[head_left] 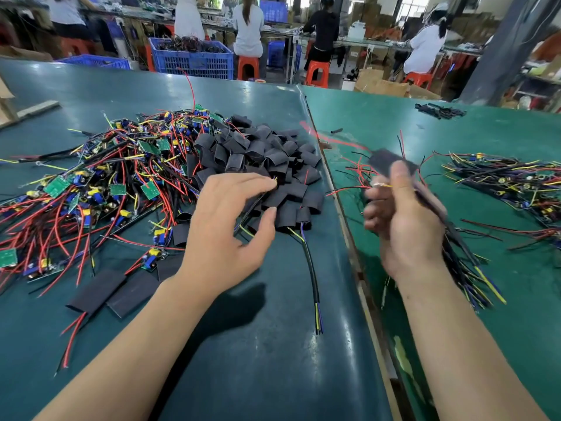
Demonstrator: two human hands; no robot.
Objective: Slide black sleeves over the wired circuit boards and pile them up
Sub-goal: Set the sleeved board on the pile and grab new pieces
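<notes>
My right hand (406,226) grips a bundle of sleeved boards (391,161); my left hand (230,223) hovers open over the loose sleeves (261,159). Trailing wires could snag and scatter them.

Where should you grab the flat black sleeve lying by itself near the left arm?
Pinch the flat sleeve across its near open end, coming from above. It lies flat on the green table, apart from the sleeve pile, so that edge looks free and should open for a board.
</notes>
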